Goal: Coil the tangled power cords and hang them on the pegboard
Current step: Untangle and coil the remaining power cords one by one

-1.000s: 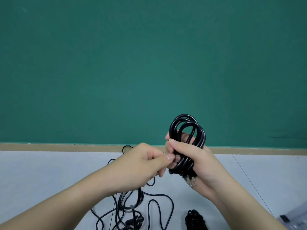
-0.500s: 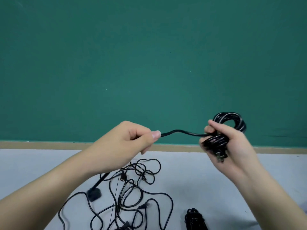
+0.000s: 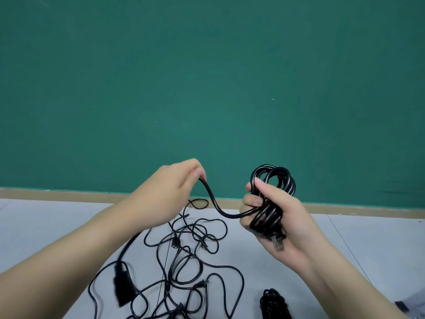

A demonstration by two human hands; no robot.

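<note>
My right hand (image 3: 279, 223) grips a coil of thick black power cord (image 3: 274, 180), with its pronged plug (image 3: 277, 241) lying against my palm. A loose stretch of that same cord (image 3: 215, 204) curves from the coil up to my left hand (image 3: 165, 194), which pinches it between thumb and fingers. The cord's free end hangs below my left forearm and ends in a blurred black connector (image 3: 123, 285). A tangle of thin black cords (image 3: 184, 256) lies on the grey surface beneath my hands. No pegboard is in view.
A second bundled black cord (image 3: 273, 305) lies at the bottom edge, right of the tangle. A green wall (image 3: 207, 77) with a tan strip (image 3: 69, 194) along its base rises behind the grey surface (image 3: 358, 245). A pale object shows at the bottom right corner.
My right hand has turned the coil upright and moved it left. My left hand has risen, and the cord between the hands now sags in a curve. The hanging connector swings.
</note>
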